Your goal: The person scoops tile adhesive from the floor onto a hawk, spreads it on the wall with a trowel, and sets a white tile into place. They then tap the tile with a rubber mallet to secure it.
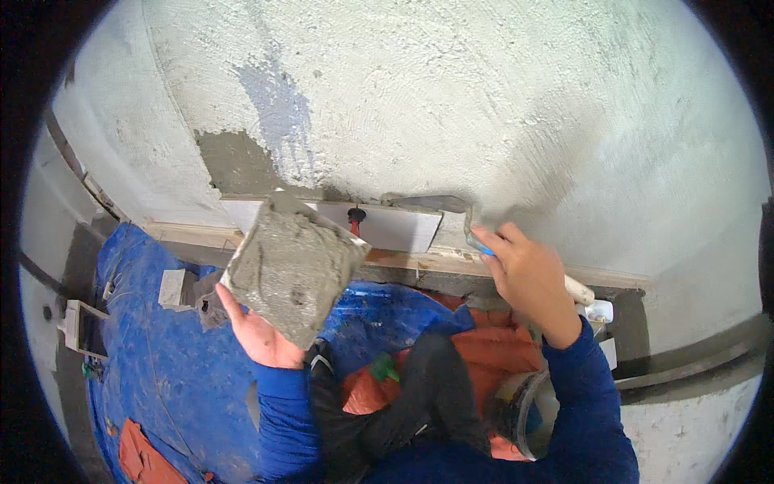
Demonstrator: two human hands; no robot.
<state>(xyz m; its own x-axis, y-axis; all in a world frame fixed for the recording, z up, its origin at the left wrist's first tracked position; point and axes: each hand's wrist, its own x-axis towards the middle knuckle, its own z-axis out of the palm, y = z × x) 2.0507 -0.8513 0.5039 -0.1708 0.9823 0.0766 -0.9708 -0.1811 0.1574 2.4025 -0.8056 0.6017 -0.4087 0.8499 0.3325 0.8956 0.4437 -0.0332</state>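
Observation:
My left hand [264, 339] supports a flat tile from below, its thumb at the left edge. Thick grey mortar [297, 270] covers the tile's upper face. My right hand [528, 270] is closed round the handle of a trowel [481, 244], which has a blue part near the neck and a pale butt end. The trowel's blade [427, 202] lies along the top edge of a row of white tiles [395, 229] at the wall's foot. A small red and black tile clip [356, 218] sits on that row, right of the mortar-covered tile.
The rough pale wall [419, 97] rises ahead, with a grey damp patch [234, 160] at left. A blue tarp [161, 363] and an orange sheet [504, 343] cover the floor. A bucket [524, 415] stands by my right arm; a white block [174, 290] lies at left.

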